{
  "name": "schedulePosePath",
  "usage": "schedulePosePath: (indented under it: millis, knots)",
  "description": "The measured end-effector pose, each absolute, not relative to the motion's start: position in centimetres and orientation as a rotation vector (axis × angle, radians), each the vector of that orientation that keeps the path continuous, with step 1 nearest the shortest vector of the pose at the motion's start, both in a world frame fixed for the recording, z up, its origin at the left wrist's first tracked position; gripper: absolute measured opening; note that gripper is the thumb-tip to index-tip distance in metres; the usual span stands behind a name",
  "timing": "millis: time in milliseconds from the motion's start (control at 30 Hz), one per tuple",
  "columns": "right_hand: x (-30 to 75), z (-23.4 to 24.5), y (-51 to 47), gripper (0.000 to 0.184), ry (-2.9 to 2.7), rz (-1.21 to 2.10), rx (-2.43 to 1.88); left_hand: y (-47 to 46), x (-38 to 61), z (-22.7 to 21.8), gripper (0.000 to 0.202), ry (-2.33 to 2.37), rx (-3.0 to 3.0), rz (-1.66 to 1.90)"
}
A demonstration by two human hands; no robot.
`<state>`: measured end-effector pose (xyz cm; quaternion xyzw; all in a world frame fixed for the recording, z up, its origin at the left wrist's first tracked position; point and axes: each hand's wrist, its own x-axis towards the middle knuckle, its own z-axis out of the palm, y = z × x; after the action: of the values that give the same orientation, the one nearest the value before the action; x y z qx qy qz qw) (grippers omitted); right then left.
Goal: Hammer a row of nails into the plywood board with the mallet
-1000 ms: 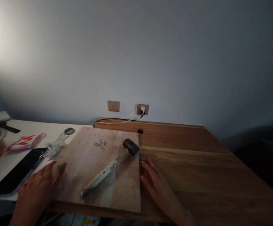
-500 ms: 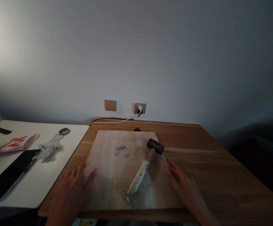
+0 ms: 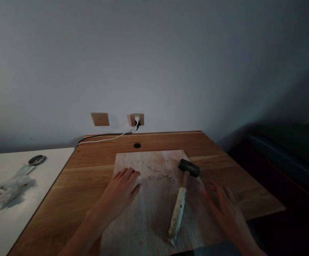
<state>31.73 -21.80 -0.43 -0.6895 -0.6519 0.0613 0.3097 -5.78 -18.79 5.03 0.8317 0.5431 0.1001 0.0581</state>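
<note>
On the board (image 3: 140,224) beside the mallet (image 3: 179,209), small metal pieces (image 3: 166,176), blurred.

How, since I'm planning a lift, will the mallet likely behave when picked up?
The mallet will probably feel head-heavy, since its dark head looks bulky beside the slim handle. It should stay stiff, as the handle looks straight. Its patchy pale surface may feel rough.

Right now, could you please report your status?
Left hand over pale wooden board; right hand at its right edge; black-headed, white-handled mallet and small silvery metal pieces on top.
</note>
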Motion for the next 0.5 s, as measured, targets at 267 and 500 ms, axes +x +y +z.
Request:
schedulePosePath:
  millis: [267, 500]
  knots:
    - [26.5, 0.9, -22.1, 0.051, -1.985, 0.586, -1.725, -11.2, -2.7, 4.3, 0.032, 1.290, 2.510, 0.244]
    - [24.8, 2.6, -19.9, 0.038, -2.014, 0.716, -1.724, -9.4, -1.2, 3.3, 0.025, 1.109, 2.492, 0.314]
